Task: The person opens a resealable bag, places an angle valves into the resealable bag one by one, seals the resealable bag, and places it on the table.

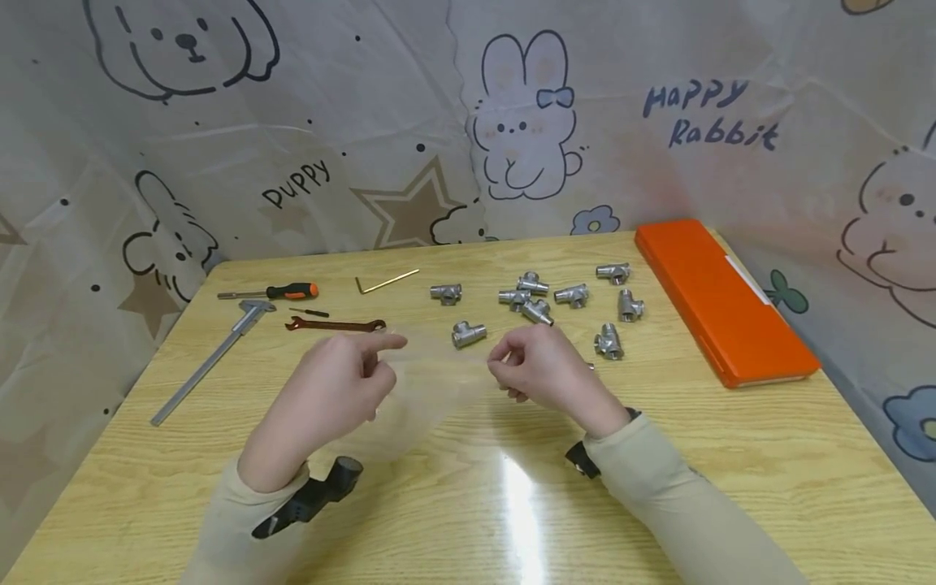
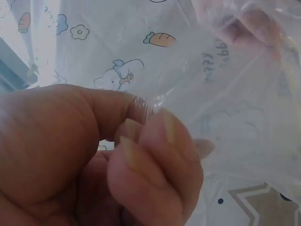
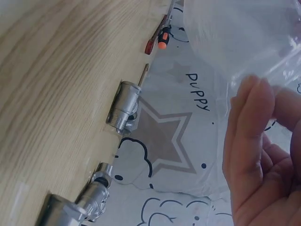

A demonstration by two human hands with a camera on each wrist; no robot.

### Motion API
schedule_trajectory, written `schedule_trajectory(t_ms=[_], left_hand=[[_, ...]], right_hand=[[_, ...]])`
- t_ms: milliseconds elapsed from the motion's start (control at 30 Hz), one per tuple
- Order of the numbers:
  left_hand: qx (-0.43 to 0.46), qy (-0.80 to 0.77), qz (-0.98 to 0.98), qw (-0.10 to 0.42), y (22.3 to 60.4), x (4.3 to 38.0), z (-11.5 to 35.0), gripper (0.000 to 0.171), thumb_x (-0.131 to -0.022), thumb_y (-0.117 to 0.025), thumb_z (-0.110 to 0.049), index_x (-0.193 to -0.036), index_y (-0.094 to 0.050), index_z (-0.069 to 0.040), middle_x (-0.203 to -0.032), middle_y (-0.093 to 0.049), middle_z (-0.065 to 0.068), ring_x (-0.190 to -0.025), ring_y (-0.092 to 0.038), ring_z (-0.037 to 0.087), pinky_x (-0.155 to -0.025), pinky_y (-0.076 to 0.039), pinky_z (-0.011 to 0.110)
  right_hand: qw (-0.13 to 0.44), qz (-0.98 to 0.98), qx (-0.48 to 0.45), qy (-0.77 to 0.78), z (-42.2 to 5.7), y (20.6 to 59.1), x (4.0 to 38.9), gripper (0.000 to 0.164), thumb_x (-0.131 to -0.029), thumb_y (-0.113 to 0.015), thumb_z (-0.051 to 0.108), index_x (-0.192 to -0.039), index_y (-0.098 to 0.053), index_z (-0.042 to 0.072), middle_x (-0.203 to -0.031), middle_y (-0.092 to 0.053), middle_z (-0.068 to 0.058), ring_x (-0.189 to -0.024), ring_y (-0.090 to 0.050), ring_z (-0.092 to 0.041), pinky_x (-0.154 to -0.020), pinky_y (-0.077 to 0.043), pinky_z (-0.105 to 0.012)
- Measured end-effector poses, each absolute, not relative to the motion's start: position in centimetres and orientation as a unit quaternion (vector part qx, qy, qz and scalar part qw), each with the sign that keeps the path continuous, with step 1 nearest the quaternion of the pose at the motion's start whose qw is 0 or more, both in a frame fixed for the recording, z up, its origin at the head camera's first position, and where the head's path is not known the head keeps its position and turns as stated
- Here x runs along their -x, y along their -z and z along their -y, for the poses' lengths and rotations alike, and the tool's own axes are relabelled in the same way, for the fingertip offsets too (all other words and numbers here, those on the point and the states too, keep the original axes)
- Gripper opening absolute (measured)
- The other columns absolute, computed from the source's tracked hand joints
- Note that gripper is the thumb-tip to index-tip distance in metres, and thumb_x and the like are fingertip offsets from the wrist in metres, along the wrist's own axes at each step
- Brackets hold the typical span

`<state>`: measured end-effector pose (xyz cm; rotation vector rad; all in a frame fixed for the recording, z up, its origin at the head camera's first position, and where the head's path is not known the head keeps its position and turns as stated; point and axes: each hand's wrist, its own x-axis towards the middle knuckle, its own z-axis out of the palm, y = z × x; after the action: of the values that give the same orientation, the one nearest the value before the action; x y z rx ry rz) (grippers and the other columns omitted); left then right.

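A clear plastic bag [image 1: 431,398], hard to make out against the wood, stretches between the two hands above the table. My left hand [image 1: 329,386] pinches its near-left edge; in the left wrist view the plastic film [image 2: 244,117] creases at the thumb and curled fingers. On the other side my right hand [image 1: 544,366] pinches the bag's edge between thumb and fingertips. The right wrist view has the see-through bag [image 3: 240,37] hanging from those fingertips. Just beyond the hands lie several silver metal tee fittings [image 1: 468,334], one partly hidden behind the right hand.
At the left lie a caliper [image 1: 212,361], a screwdriver [image 1: 292,291], a small black-handled tool [image 1: 310,312], a reddish wrench [image 1: 335,324] and a gold hex key [image 1: 387,282]. An orange case [image 1: 724,301] lies at the right. A printed cloth [image 1: 351,106] hangs behind the table [image 1: 453,520].
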<state>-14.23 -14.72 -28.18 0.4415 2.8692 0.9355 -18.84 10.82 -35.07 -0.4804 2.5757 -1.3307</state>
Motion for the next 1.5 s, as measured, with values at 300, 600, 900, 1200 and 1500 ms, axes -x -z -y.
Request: schedule_trajectory(t_ms=[300, 600, 900, 1200, 1500], left_hand=[[-0.143, -0.274, -0.946, 0.101, 27.9, 14.8, 15.9, 0.049, -0.088, -0.051, -0.001, -0.135, -0.06, -0.005, -0.048, -0.042, -0.001, -0.041, -0.049, 0.015, -0.04, -0.029, 0.025], [-0.165, -0.28, -0.937, 0.129, 28.3, 15.3, 15.6, 0.051, -0.087, -0.051, -0.001, -0.139, -0.056, -0.002, -0.052, -0.047, -0.001, -0.044, -0.052, 0.015, -0.039, -0.03, 0.024], [-0.185, -0.27, -0.936, 0.132, 28.2, 15.3, 16.3, 0.037, -0.089, -0.052, -0.004, -0.119, -0.072, -0.007, -0.05, -0.043, -0.005, -0.041, -0.03, 0.008, -0.042, -0.025, 0.022], [-0.175, -0.297, -0.937, 0.047, 28.4, 15.8, 16.6, 0.015, -0.094, -0.062, -0.018, -0.089, -0.076, -0.016, -0.071, -0.061, -0.005, -0.058, -0.051, 0.015, -0.057, -0.045, 0.032], [-0.163, -0.333, -0.929, 0.003, 29.4, 16.0, 15.2, 0.017, -0.097, -0.062, -0.023, -0.086, -0.074, -0.017, -0.077, -0.063, -0.003, -0.066, -0.052, 0.017, -0.059, -0.045, 0.033]], right_hand=[[0.088, -0.891, 0.175, 0.41, -10.6, 35.2, 18.8, 0.007, -0.091, -0.07, 0.014, -0.09, -0.074, 0.009, -0.07, -0.066, 0.003, -0.056, -0.061, -0.013, -0.053, -0.053, -0.03], [0.062, -0.893, 0.193, 0.402, -10.2, 35.1, 18.5, 0.008, -0.093, -0.068, 0.015, -0.096, -0.074, 0.01, -0.068, -0.065, 0.007, -0.055, -0.061, -0.01, -0.051, -0.052, -0.029], [0.066, -0.89, 0.179, 0.414, -10.6, 34.9, 18.7, 0.008, -0.094, -0.067, 0.013, -0.092, -0.073, 0.008, -0.069, -0.066, 0.002, -0.057, -0.063, -0.013, -0.051, -0.054, -0.029], [0.095, -0.869, 0.155, 0.461, -11.0, 34.9, 19.0, 0.007, -0.094, -0.067, 0.009, -0.093, -0.073, 0.005, -0.075, -0.069, -0.009, -0.059, -0.065, -0.018, -0.059, -0.059, -0.037], [0.118, -0.84, 0.168, 0.502, -10.3, 35.0, 18.6, 0.006, -0.092, -0.069, 0.012, -0.092, -0.072, 0.006, -0.073, -0.068, -0.006, -0.06, -0.066, -0.02, -0.06, -0.059, -0.042]])
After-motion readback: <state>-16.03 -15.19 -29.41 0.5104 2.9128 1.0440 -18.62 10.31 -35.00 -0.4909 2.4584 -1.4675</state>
